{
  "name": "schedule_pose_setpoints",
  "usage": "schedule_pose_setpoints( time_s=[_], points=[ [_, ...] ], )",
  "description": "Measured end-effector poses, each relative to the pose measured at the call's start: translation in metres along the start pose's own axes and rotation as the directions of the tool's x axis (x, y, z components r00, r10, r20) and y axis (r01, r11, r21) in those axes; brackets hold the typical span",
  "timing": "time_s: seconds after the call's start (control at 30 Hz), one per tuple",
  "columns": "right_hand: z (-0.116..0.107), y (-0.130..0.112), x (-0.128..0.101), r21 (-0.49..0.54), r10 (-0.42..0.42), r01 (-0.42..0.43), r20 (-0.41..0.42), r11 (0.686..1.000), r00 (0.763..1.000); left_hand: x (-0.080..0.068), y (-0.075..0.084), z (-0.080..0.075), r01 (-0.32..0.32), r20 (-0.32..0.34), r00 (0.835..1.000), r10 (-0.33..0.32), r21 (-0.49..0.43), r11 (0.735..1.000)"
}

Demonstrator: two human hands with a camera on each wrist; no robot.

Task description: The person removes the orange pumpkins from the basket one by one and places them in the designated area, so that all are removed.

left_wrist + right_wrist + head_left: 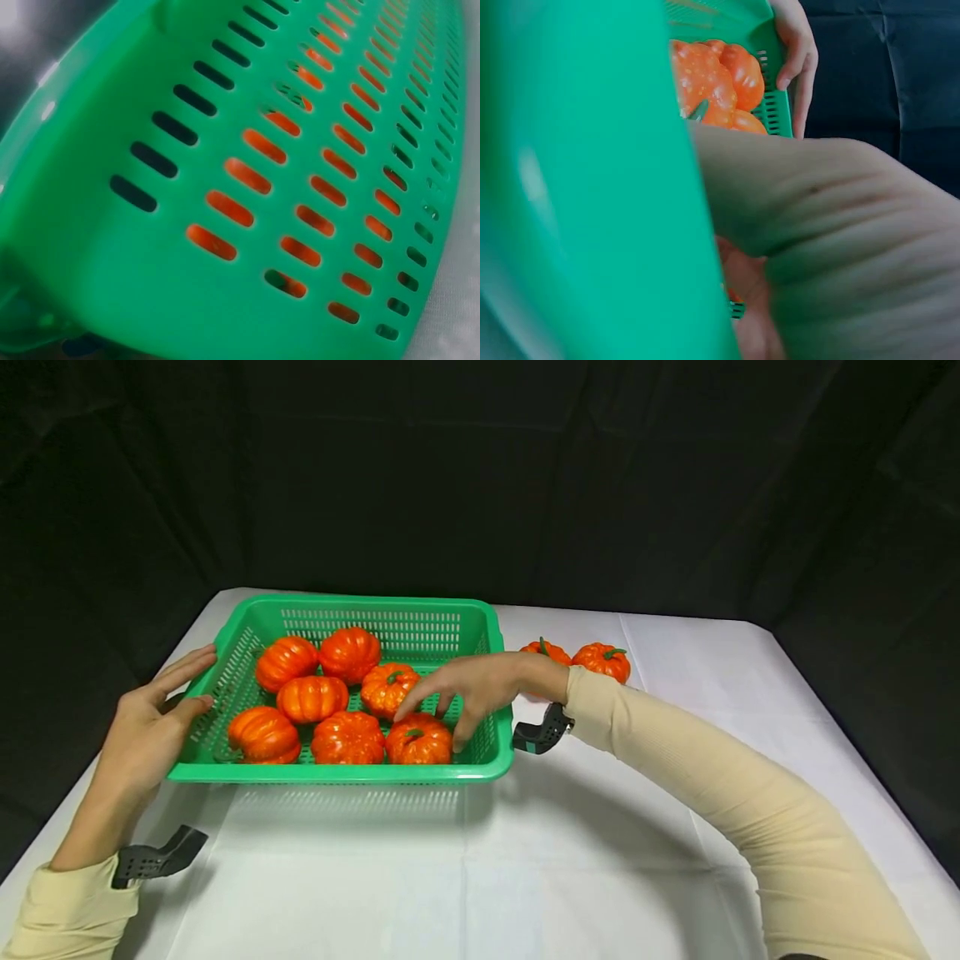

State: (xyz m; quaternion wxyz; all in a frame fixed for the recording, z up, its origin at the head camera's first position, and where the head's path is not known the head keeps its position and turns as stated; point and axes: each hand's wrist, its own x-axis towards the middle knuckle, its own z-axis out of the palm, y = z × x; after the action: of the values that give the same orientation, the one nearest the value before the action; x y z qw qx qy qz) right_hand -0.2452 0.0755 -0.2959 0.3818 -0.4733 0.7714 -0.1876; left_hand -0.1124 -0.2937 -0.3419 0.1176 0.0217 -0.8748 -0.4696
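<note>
A green plastic basket (337, 772) holds several orange-red toy pumpkins. My right hand (472, 689) reaches over its right side, fingers spread and slightly bent around the front-right pumpkin (418, 742). The thumb is beside that pumpkin's right side; whether it touches is unclear. At the basket's left rim rests my left hand (146, 735), its fingers fairly straight. The right wrist view also shows the left hand (796, 56) against the basket's end. Through slots in the basket wall (90, 262), the left wrist view shows orange patches; that hand is out of its sight.
Two more pumpkins, one of them a stemmed pumpkin (602, 660), lie on the white-covered table (585, 877) right of the basket, partly behind the right wrist. A black cloth (480, 485) hangs behind the table.
</note>
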Motion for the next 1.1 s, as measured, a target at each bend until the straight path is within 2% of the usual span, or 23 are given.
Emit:
schedule_pose_setpoints(
  time_s=[0.2,0.43,0.67,0.93,1.1],
  points=[
    [0.0016,-0.001,0.001,-0.089,0.01,-0.01,0.0,0.996,1.0,-0.0008,-0.0011,-0.0003,-0.009,0.001,1.0,0.009,-0.005,1.0],
    [0.0045,0.0006,0.0022,-0.18,-0.021,0.015,-0.033,0.983,0.999,-0.0013,-0.0014,-0.0004,-0.026,-0.008,1.0,0.026,-0.005,1.0],
    [0.0061,0.0028,0.0027,-0.161,-0.048,0.037,-0.069,0.986,0.996,-0.0014,-0.0027,0.0002,-0.034,-0.011,0.999,0.034,-0.006,0.999],
    [0.0072,0.0069,0.0011,-0.163,-0.127,0.105,-0.134,0.981,0.983,-0.0013,-0.0019,-0.0007,-0.031,-0.007,1.0,0.031,0.004,1.0],
    [0.0082,0.0085,0.0001,-0.092,-0.165,0.151,-0.168,0.984,0.972,-0.0008,-0.0016,-0.0005,-0.018,-0.005,1.0,0.018,-0.002,1.0]
  ],
)
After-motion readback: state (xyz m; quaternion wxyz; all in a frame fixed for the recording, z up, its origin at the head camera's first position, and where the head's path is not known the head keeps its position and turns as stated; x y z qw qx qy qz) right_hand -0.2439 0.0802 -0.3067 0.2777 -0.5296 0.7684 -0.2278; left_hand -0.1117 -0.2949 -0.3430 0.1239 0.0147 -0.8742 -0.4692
